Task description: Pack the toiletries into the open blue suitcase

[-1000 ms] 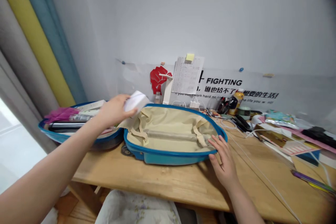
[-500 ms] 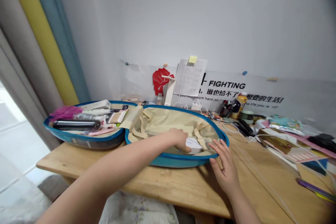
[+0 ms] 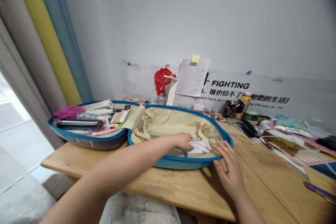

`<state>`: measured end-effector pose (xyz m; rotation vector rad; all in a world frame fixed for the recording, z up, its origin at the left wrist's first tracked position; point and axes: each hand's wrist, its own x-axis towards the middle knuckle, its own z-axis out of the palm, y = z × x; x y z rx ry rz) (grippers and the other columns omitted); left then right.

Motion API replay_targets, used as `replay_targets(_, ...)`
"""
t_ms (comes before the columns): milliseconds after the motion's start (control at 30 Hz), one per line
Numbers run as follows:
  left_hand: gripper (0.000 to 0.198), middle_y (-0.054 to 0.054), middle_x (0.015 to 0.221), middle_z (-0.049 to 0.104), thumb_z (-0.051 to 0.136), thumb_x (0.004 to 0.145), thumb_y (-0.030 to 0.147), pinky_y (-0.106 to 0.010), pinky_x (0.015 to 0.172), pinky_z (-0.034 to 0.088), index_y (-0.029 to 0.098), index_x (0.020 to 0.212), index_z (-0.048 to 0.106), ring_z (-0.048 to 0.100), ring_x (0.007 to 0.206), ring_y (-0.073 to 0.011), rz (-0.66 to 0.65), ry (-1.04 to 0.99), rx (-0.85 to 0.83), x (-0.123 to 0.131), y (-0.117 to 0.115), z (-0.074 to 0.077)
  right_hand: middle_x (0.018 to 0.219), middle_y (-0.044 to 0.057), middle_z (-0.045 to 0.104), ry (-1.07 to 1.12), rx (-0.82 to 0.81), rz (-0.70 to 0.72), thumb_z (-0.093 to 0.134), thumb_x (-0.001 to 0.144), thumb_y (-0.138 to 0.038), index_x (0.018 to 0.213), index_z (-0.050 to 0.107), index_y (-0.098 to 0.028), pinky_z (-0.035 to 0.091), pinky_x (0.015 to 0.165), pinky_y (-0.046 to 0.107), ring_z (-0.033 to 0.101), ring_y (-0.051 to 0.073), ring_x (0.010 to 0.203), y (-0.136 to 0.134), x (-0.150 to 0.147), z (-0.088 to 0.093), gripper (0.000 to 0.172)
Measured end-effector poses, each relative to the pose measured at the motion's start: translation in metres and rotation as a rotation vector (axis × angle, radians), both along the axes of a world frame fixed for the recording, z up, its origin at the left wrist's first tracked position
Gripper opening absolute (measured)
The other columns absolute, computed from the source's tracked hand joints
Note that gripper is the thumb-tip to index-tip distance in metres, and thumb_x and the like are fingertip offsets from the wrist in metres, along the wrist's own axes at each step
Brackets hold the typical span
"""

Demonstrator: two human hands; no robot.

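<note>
A blue-rimmed suitcase (image 3: 181, 163) lies open on the wooden table, cream lining showing. In its right half is a small white box (image 3: 200, 147) with faint print. My left hand (image 3: 183, 141) reaches in and grips the left end of this box, its fingertips partly hidden. Against the right front rim rests my right hand (image 3: 228, 162), fingers spread and holding nothing. Cream straps (image 3: 204, 139) lie inside near the box. The left half holds a black cylinder (image 3: 80, 124), a magenta cloth (image 3: 69, 112), a long white box (image 3: 99, 105) and other small items.
On the table's right lie white cables (image 3: 258, 168), a black object (image 3: 248, 128), a plastic packet (image 3: 292, 125) and a purple pen (image 3: 320, 190). Behind the suitcase stand a yellow bottle (image 3: 243, 105) and a white lamp (image 3: 172, 92). Curtains (image 3: 52, 42) hang at left.
The white box is turned so more of its printed face shows, with my left hand at its left end. My right hand stays at the rim. The view has shifted slightly.
</note>
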<state>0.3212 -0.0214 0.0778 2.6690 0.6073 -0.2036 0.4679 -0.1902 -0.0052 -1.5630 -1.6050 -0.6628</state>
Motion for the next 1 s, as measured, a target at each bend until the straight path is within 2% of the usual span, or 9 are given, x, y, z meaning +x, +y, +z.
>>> replay_targets(200,0.062,-0.011,0.139,0.051,0.048,0.087,0.045,-0.029,0.099,0.043,0.017,0.141,0.037,0.054,0.121,-0.0196,0.014,-0.007,-0.069,-0.008,0.002,0.010,0.130,0.009,0.056,0.010,0.020,-0.007,0.041,0.092,-0.044,0.123,0.054,-0.025,0.041,0.101,0.053,0.042,0.030,0.131,0.001,0.004,-0.003,0.039)
replay_targets(367,0.047,-0.006,0.137,0.054,0.043,0.091,0.040,-0.026,0.101,0.040,0.018,0.133,0.048,0.053,0.121,-0.0161,0.022,-0.213,-0.097,-0.037,0.029,0.034,0.129,0.009,0.057,0.019,0.017,-0.014,0.040,0.091,-0.047,0.121,0.056,-0.025,0.041,0.100,0.053,0.043,0.030,0.131,0.003,0.006,-0.004,0.040)
replay_targets(433,0.041,-0.002,0.132,0.059,0.039,0.093,0.036,-0.023,0.098,0.042,0.021,0.129,0.053,0.057,0.114,-0.0133,0.126,-0.308,-0.027,-0.062,0.053,0.044,0.129,0.009,0.057,0.010,0.038,-0.015,0.039,0.092,-0.047,0.119,0.056,-0.025,0.041,0.099,0.053,0.044,0.030,0.130,0.004,0.006,-0.004,0.040)
replay_targets(533,0.038,0.002,0.129,0.061,0.037,0.094,0.034,-0.020,0.095,0.043,0.025,0.125,0.057,0.058,0.112,-0.0117,0.457,-0.327,0.275,-0.113,0.102,0.054,0.127,0.009,0.058,-0.015,0.056,-0.016,0.039,0.092,-0.046,0.120,0.056,-0.024,0.041,0.100,0.053,0.045,0.030,0.129,0.004,0.006,-0.004,0.040)
replay_targets(633,0.046,-0.010,0.136,0.054,0.027,0.094,0.024,-0.027,0.101,0.040,0.013,0.134,0.047,0.054,0.119,-0.0176,0.700,-0.272,0.399,-0.177,0.150,0.057,0.127,0.010,0.058,-0.031,0.041,-0.026,0.039,0.091,-0.046,0.121,0.056,-0.023,0.042,0.099,0.052,0.045,0.030,0.129,0.003,0.007,-0.004,0.041)
replay_targets(733,0.052,-0.024,0.137,0.049,0.033,0.088,0.022,-0.041,0.102,0.038,0.003,0.136,0.042,0.050,0.124,-0.0309,0.894,-0.169,0.492,-0.239,0.187,0.052,0.127,0.010,0.058,-0.060,0.038,-0.032,0.040,0.091,-0.044,0.122,0.055,-0.023,0.043,0.099,0.051,0.046,0.031,0.128,0.001,0.009,-0.004,0.041)
replay_targets(800,0.058,-0.028,0.136,0.047,0.040,0.085,0.026,-0.047,0.099,0.039,0.001,0.137,0.040,0.048,0.123,-0.0371,0.968,-0.089,0.530,-0.271,0.205,0.046,0.129,0.010,0.057,-0.088,0.032,-0.033,0.041,0.090,-0.043,0.125,0.053,-0.023,0.043,0.099,0.050,0.045,0.031,0.129,0.000,0.011,-0.005,0.042)
replay_targets(867,0.063,-0.028,0.136,0.047,0.045,0.083,0.032,-0.047,0.098,0.039,0.002,0.138,0.040,0.047,0.123,-0.0385,0.983,-0.015,0.551,-0.292,0.220,0.040,0.129,0.011,0.057,-0.106,0.024,-0.032,0.041,0.090,-0.043,0.127,0.052,-0.022,0.041,0.099,0.051,0.044,0.032,0.129,0.000,0.014,-0.007,0.043)
replay_targets(1000,0.067,-0.021,0.136,0.051,0.051,0.078,0.038,-0.040,0.097,0.040,0.011,0.139,0.041,0.049,0.122,-0.0337,0.891,0.092,0.557,-0.305,0.246,0.034,0.126,0.011,0.059,-0.119,0.036,-0.003,0.041,0.090,-0.041,0.127,0.053,-0.024,0.039,0.101,0.053,0.046,0.034,0.127,0.000,0.020,-0.011,0.043)
